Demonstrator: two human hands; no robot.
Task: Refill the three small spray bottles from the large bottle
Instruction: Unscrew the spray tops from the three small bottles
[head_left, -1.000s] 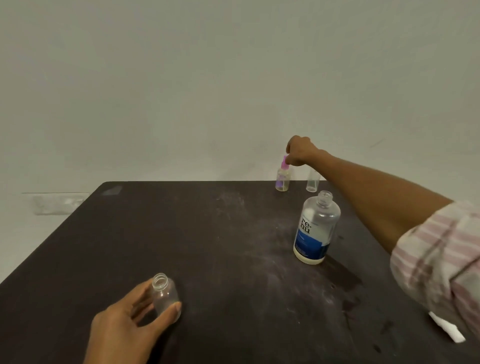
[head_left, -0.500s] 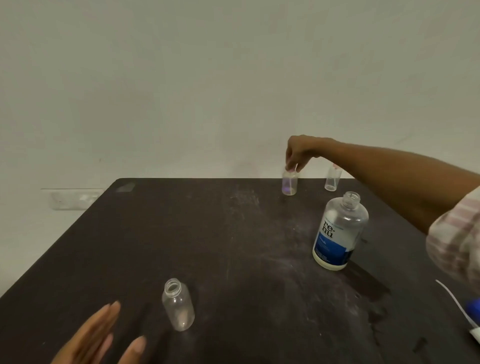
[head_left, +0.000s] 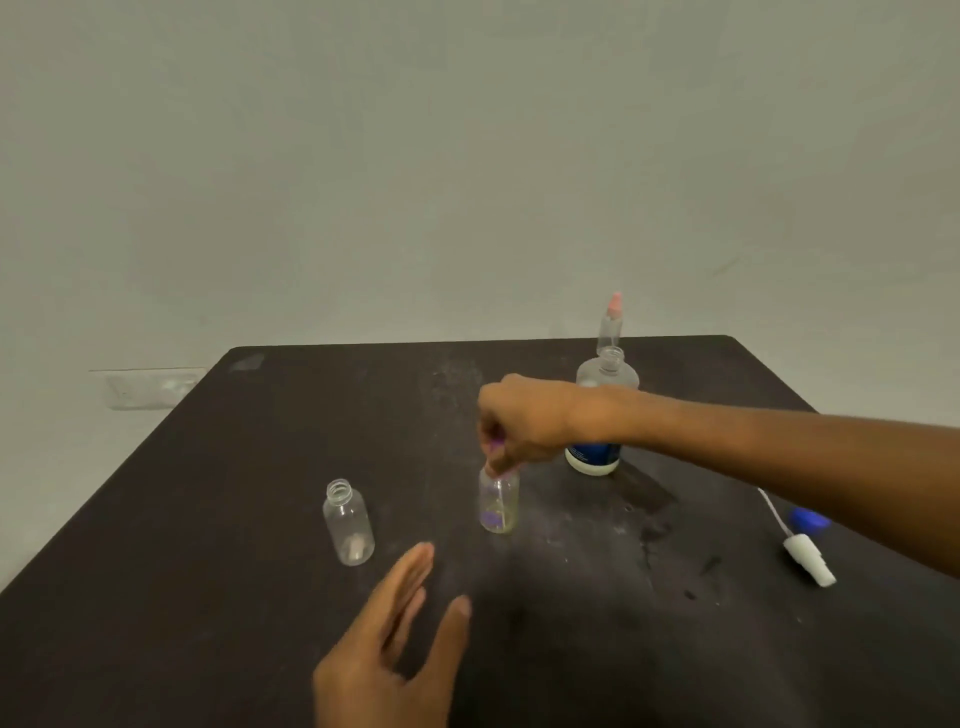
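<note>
My right hand (head_left: 524, 423) grips the purple spray top of a small clear bottle (head_left: 498, 504) at the middle of the dark table (head_left: 208, 519). An uncapped small clear bottle (head_left: 348, 522) stands to its left. My left hand (head_left: 395, 644) hovers open near the front, fingers spread, holding nothing. The large bottle (head_left: 597, 457) with a blue label stands uncapped behind my right wrist, partly hidden. A third small bottle (head_left: 609, 325) with a pink top stands at the far edge.
A white spray head with its thin tube (head_left: 808, 558) lies at the right beside a blue cap (head_left: 808, 519). Dark wet stains mark the table right of centre. A pale wall rises behind the table.
My right hand has brought the purple-topped bottle from the far edge to the middle of the table. My left hand has let go of the uncapped bottle and now hovers open.
</note>
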